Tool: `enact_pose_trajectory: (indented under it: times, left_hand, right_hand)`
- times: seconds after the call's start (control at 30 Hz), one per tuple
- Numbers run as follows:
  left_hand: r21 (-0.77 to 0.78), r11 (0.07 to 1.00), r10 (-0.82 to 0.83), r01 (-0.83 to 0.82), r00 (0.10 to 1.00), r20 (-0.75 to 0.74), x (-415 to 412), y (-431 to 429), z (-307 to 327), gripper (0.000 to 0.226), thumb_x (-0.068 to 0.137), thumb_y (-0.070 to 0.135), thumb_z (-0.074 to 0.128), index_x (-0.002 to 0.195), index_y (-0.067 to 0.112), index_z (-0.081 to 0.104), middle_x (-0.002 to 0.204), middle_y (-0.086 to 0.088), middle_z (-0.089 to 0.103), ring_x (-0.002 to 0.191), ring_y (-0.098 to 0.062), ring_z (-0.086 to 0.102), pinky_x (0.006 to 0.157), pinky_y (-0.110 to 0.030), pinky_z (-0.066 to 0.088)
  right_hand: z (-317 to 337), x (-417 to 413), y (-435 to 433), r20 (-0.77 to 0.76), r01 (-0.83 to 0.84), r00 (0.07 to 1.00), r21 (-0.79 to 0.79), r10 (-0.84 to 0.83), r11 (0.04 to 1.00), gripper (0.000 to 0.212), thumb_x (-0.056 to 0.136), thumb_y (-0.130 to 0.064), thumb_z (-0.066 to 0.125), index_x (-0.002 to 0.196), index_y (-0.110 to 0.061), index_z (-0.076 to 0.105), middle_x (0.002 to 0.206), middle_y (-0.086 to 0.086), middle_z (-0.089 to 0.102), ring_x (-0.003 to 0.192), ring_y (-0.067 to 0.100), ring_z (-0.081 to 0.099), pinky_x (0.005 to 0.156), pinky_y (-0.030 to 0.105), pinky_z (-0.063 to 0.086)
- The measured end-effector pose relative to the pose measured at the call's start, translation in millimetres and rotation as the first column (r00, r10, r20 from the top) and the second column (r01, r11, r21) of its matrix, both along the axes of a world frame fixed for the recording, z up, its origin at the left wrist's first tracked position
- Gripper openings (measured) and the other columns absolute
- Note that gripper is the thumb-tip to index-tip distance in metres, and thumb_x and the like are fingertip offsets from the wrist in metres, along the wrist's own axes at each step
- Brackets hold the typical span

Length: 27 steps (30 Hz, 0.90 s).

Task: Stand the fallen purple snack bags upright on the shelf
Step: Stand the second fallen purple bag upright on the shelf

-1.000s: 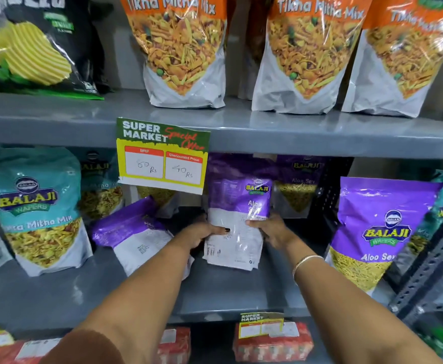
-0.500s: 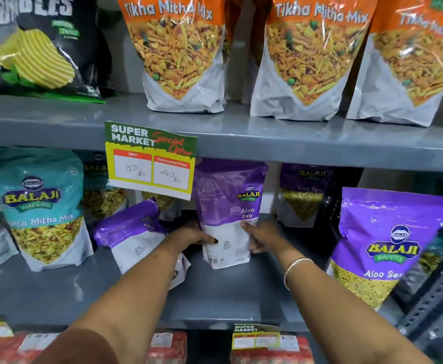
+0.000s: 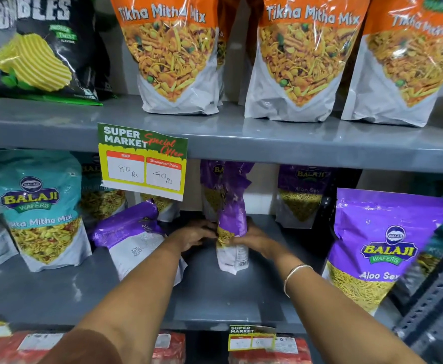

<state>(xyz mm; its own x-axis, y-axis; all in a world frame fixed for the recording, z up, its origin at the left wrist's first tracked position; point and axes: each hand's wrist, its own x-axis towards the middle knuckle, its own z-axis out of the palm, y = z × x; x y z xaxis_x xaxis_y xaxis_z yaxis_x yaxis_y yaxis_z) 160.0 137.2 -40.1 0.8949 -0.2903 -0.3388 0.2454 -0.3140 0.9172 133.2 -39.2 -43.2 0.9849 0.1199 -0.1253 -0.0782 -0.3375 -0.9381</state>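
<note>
Both hands gripped a purple snack bag turned edge-on and upright on the grey middle shelf, the left hand on one side and the right hand on the other. Just left, a second purple bag lay fallen beneath a price tag; another stood upright at right.

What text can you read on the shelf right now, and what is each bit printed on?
"Tikha Mitha Mix": orange bags, top shelf.
"SUPER MARKET Special Offer", "MRP 80 Rs", "Discounted Price 40 Rs": price sign.
"BALAJI WAFERS", "Mitha Mix": teal bag.
"BALAJI WAFERS", "Aloo Sev", last letter cut off: upright purple bag.
"SUPER MARKET": lower sign; prices unreadable.
Held purple bag, between left hand and right hand: print too blurred.
</note>
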Motion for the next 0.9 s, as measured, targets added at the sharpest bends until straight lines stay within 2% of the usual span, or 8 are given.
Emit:
enact_pose_trajectory:
  times: [0.1,0.2,0.23,0.3,0.4,0.6,0.73,0.9]
  left_hand:
    - [0.039,0.999,0.025,-0.026,0.999,0.038,3.2,2.4,-1.1,0.017,0.077,0.002,0.069,0.078,0.016,0.060,0.081,0.007,0.063,0.105,-0.017,0.049,0.078,-0.023,0.040]
    - [0.073,0.996,-0.058,0.051,0.992,0.109,3.5,0.6,1.4,0.079,0.056,0.018,0.086,0.126,0.008,0.051,0.126,0.002,0.060,0.119,-0.017,0.051,0.094,-0.029,0.046]
    - [0.072,0.995,-0.074,0.065,0.990,0.123,4.4,-1.8,0.9,0.085,0.058,0.016,0.085,0.132,0.008,0.044,0.133,0.003,0.053,0.120,-0.015,0.049,0.098,-0.029,0.043]
    - [0.047,0.997,-0.069,0.063,0.988,0.137,0.7,-5.0,6.1,0.069,0.074,0.000,0.073,0.135,0.007,0.042,0.126,0.001,0.052,0.111,-0.011,0.046,0.087,-0.023,0.041]
    - [0.071,0.997,0.019,-0.035,0.977,0.215,4.2,-6.3,5.6,0.065,0.074,-0.004,0.072,0.132,0.000,0.044,0.131,-0.011,0.057,0.111,-0.017,0.052,0.083,-0.024,0.041]
    - [0.109,0.994,0.002,-0.026,0.976,0.217,5.8,-7.6,3.7,0.074,0.069,0.003,0.078,0.135,0.002,0.044,0.138,-0.015,0.054,0.125,-0.028,0.052,0.103,-0.032,0.043]
    - [0.089,0.996,-0.036,0.019,0.980,0.197,8.9,-9.5,6.4,0.073,0.075,0.001,0.073,0.138,0.003,0.036,0.141,-0.013,0.050,0.130,-0.028,0.046,0.090,-0.026,0.037]
    - [0.033,0.997,-0.067,0.063,0.984,0.163,9.5,-10.0,8.6,0.069,0.076,-0.003,0.070,0.137,0.003,0.039,0.140,-0.015,0.051,0.129,-0.028,0.047,0.090,-0.026,0.035]
  right_hand:
    - [4.1,0.1,-14.4,-0.052,-0.024,0.998,-0.025,0.023,0.999,0.059,0.071,0.017,0.062,0.127,0.002,0.050,0.128,0.021,0.059,0.108,0.026,0.059,0.103,0.036,0.044]
    - [10.8,0.3,-25.6,-0.109,-0.088,0.991,-0.046,0.083,0.995,0.057,0.072,0.020,0.059,0.126,0.004,0.050,0.120,0.012,0.059,0.110,0.025,0.056,0.106,0.037,0.041]
    - [12.7,1.6,-28.4,-0.106,-0.078,0.992,-0.047,0.073,0.996,0.058,0.072,0.020,0.060,0.126,0.003,0.050,0.119,0.010,0.059,0.110,0.025,0.056,0.105,0.038,0.042]
    - [14.1,6.0,-34.0,-0.063,-0.004,0.998,-0.062,0.000,0.998,0.059,0.071,0.017,0.064,0.125,0.002,0.051,0.122,0.013,0.061,0.111,0.029,0.058,0.098,0.040,0.049]
    - [16.1,7.8,-42.0,0.024,0.138,0.990,-0.084,-0.137,0.987,0.061,0.068,0.015,0.069,0.125,0.003,0.050,0.113,0.014,0.062,0.101,0.023,0.056,0.067,0.024,0.050]
    - [7.9,11.9,-43.7,0.066,0.249,0.967,-0.063,-0.245,0.966,0.050,0.069,0.012,0.070,0.116,0.007,0.056,0.109,0.021,0.065,0.102,0.031,0.060,0.091,0.045,0.049]
    - [8.4,8.1,-48.1,-0.056,0.202,0.978,0.044,-0.200,0.978,0.067,0.070,0.004,0.074,0.130,-0.003,0.044,0.130,0.016,0.057,0.117,0.030,0.055,0.082,0.032,0.050]
    - [9.1,-2.5,-44.5,-0.089,0.166,0.983,0.067,-0.160,0.984,0.082,0.066,-0.017,0.081,0.134,-0.019,0.037,0.127,-0.001,0.052,0.112,0.017,0.048,0.083,0.028,0.041]
